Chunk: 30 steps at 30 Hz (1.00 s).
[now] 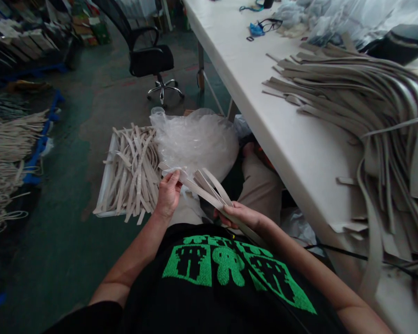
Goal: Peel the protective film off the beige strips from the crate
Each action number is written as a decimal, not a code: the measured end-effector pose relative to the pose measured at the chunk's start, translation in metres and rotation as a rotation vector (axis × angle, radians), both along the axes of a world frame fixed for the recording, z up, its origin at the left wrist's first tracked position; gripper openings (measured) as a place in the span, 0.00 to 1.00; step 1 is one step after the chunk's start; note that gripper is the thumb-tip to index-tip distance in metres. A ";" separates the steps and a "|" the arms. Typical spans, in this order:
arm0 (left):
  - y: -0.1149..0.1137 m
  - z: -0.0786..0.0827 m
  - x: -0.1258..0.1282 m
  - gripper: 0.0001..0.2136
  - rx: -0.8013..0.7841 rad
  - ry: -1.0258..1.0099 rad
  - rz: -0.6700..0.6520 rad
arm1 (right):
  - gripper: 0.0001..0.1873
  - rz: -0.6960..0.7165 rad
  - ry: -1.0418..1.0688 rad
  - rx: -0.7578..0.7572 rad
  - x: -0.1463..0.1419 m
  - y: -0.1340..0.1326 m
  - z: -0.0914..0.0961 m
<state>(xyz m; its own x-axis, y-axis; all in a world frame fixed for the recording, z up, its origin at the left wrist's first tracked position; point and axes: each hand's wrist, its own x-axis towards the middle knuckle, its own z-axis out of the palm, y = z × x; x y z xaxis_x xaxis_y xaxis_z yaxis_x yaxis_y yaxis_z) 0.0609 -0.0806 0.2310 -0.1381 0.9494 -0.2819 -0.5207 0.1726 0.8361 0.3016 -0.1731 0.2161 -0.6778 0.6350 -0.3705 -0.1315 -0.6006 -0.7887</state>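
My left hand (pixel 167 194) pinches the far end of a small bundle of beige strips (pixel 205 188) over my lap. The other end of the same bundle lies in my right hand (pixel 238 215), whose fingers are wrapped round it. Just beyond the hands sits a crumpled clear plastic bag (pixel 195 141). A white tray (pixel 106 178) on the floor to the left holds several more beige strips (pixel 134 169).
A long white table (pixel 264 106) runs along my right, bearing a big heap of beige strips (pixel 376 106), glasses (pixel 270 24) and plastic wrap. A black office chair (pixel 148 58) stands on the green floor ahead. Bundled cords (pixel 7 153) lie at far left.
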 end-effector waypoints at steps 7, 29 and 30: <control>-0.017 0.012 0.008 0.19 -0.104 -0.075 -0.114 | 0.36 -0.115 0.031 -0.157 0.002 0.007 -0.009; 0.000 0.009 -0.058 0.17 0.000 0.238 0.202 | 0.21 -0.337 -0.335 0.210 -0.029 0.031 0.029; 0.004 0.015 -0.074 0.16 0.051 0.328 0.267 | 0.22 -0.315 -0.331 0.204 -0.025 0.029 0.033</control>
